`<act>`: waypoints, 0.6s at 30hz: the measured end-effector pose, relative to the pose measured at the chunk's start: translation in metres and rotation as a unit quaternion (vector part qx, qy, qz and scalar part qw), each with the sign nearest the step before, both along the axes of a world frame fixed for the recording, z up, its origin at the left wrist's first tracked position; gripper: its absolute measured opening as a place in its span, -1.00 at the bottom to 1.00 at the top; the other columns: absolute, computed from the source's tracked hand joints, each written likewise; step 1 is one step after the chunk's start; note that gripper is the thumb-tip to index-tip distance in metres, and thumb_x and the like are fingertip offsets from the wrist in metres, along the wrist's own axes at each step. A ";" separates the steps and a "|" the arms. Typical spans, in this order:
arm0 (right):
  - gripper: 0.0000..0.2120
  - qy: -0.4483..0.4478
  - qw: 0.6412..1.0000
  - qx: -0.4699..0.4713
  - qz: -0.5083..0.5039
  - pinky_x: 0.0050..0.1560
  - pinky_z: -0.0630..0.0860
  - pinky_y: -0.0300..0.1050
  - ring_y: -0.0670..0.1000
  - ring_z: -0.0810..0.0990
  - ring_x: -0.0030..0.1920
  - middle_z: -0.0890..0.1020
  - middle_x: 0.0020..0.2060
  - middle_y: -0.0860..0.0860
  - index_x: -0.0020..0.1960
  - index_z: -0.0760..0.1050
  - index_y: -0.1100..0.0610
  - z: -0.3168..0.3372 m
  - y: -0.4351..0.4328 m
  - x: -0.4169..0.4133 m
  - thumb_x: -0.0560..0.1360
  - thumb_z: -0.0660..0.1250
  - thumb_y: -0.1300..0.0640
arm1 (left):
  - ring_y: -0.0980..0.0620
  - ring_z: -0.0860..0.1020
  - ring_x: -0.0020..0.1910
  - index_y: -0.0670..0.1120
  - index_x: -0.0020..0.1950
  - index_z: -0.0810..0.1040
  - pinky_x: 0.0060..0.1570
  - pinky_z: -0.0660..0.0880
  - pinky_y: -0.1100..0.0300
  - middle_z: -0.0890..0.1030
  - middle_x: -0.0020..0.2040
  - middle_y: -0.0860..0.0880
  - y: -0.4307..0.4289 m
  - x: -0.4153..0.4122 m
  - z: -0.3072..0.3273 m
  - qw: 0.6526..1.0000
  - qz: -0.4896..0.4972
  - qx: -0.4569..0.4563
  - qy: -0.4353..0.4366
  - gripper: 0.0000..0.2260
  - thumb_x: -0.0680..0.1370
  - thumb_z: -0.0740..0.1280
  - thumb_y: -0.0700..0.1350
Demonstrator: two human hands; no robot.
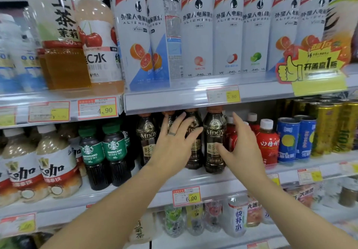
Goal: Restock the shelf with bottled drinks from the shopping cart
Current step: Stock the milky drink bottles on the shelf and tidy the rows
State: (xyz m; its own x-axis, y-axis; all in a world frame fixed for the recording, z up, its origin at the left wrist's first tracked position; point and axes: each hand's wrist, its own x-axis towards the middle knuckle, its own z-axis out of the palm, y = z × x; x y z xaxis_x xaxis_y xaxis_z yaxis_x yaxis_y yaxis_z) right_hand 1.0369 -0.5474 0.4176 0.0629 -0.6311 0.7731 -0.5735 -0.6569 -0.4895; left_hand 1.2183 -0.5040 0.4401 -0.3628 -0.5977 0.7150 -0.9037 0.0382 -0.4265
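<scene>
Several dark MDOY coffee bottles stand in the middle of the second shelf [193,179]. My left hand [174,142], a ring on one finger, lies with spread straight fingers against the middle coffee bottle [193,152]. My right hand [238,144] sits at the right side of the front coffee bottle [213,136], thumb on its label and fingers reaching behind it, between it and the red bottles. Neither hand lifts a bottle. The shopping cart is out of view.
Left of the coffee stand green-labelled Americano bottles [114,152] and milky latte bottles [56,163]. Right of it are red juice bottles [268,142], blue cans [288,138] and gold cans. Tall white Alienergy bottles [199,31] fill the shelf above. More drinks sit below.
</scene>
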 end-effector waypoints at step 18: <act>-0.22 0.104 0.972 -0.166 0.131 0.27 0.41 -0.04 0.04 0.32 0.32 0.30 0.34 0.13 0.45 0.12 -0.08 -0.007 0.005 -0.005 0.38 0.43 0.27 | 0.12 0.31 0.38 0.17 0.51 -0.01 0.36 0.30 0.13 0.26 0.45 0.11 0.012 -0.035 -0.027 0.888 -0.170 0.173 0.391 -0.33 0.50 0.28 0.08</act>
